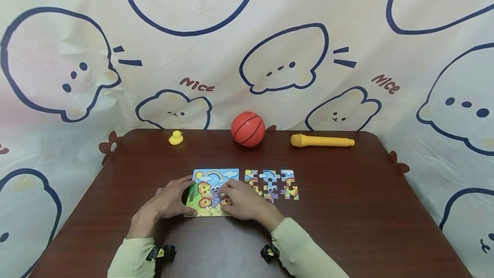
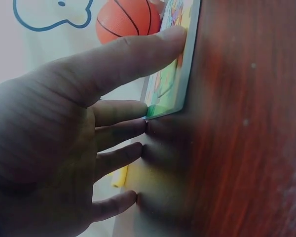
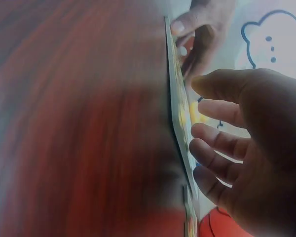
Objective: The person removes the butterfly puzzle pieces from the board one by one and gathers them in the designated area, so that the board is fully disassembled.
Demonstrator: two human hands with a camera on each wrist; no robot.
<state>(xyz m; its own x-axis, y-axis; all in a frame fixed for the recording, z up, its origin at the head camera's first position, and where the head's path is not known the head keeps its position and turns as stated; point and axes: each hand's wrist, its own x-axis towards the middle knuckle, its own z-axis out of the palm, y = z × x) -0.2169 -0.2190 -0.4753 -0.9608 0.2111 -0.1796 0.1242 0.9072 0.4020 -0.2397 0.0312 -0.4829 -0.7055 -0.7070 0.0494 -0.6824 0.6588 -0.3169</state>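
Note:
A flat puzzle board (image 1: 210,176) with a bright cartoon picture of a rainbow, sun and animal figures lies on the table. My left hand (image 1: 170,198) rests at its left side, thumb laid on the near left corner and forefinger at the far one. In the left wrist view the other fingers of that hand stretch past the board (image 2: 166,81), tips down toward the tabletop. My right hand (image 1: 245,200) is over the right part of the picture, fingers bent a little and tips close to the surface. Nothing shows between its thumb and fingers in the right wrist view.
Several loose jigsaw pieces (image 1: 287,176) lie right of the board, partly behind my right hand. Along the table's far edge stand a yellow rubber duck (image 1: 176,138), a small orange-red basketball (image 1: 248,129) and a yellow toy microphone (image 1: 322,141). A printed cloth (image 1: 224,63) hangs behind.

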